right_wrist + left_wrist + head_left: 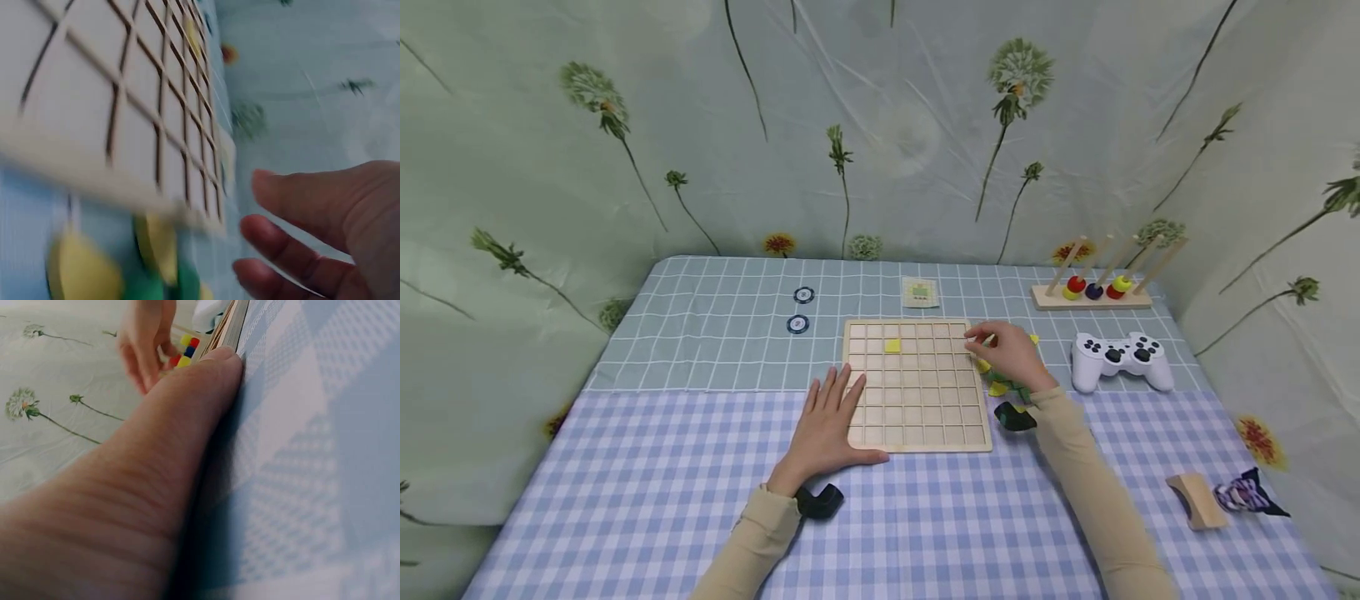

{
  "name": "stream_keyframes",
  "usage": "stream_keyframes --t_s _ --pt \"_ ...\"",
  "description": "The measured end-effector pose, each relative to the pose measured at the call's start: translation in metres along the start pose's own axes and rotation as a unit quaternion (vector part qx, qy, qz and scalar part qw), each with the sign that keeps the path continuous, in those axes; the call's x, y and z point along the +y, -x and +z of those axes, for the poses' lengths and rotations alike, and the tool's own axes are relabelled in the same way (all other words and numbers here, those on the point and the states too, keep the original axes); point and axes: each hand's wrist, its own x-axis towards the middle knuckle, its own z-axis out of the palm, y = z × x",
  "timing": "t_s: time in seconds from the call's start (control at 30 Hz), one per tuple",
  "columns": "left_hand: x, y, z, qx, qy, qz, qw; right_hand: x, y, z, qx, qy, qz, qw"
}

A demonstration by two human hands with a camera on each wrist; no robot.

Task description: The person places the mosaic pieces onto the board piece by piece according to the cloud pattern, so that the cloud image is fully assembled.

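Note:
A square wooden grid board (917, 417) lies on the table, with one yellow square tile (892, 345) in a cell towards its upper left. My left hand (826, 425) rests at the board's lower left corner, fingers spread along the left side and thumb along the near edge. Over the board's upper right edge hovers my right hand (1011, 354), its fingers bent loosely. In the right wrist view, a gap shows between thumb and fingertips (255, 228), with nothing held. Beneath that hand, partly hidden, lie yellow and green pieces (997, 389) beside the board.
Behind the board lies a small patterned card (920, 292); two round chips (797, 323) are left of it. At right are a peg stand (1090, 297) with coloured beads, a white game controller (1120, 360), a wooden arch block (1201, 500) and a purple wrapped packet (1247, 493).

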Motion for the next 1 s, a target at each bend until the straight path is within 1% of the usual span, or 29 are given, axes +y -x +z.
stream_keyframes --t_s 0.1,0.2,0.3,0.43,0.6,0.7,0.9,1.0 --pt "-0.001 0.0 0.001 0.006 0.006 0.003 1.0 0.011 0.013 -0.017 -0.005 0.009 0.041 0.999" --pt "-0.001 0.0 0.002 0.011 0.009 0.006 0.9999 0.019 0.024 -0.03 -0.024 0.018 0.085 0.996" --pt "-0.002 0.0 0.003 0.017 0.008 0.011 0.9998 0.024 0.034 -0.041 -0.043 0.031 0.132 0.99" --pt "-0.002 0.0 0.004 0.017 0.004 0.013 0.9998 0.028 0.043 -0.048 -0.059 0.059 0.17 0.982" --pt "-0.003 0.0 0.004 0.009 0.004 0.005 0.9999 0.035 0.047 -0.047 -0.064 0.093 0.198 0.974" --pt "-0.003 -0.001 0.004 0.007 0.003 0.002 1.0 0.037 0.048 -0.044 -0.059 0.105 0.207 0.971" --pt "-0.003 -0.001 0.005 0.006 0.002 0.003 1.0 0.037 0.05 -0.041 -0.038 0.112 0.22 0.968" --pt "-0.003 -0.001 0.005 0.004 0.002 0.002 1.0 0.036 0.052 -0.04 -0.02 0.115 0.214 0.97"
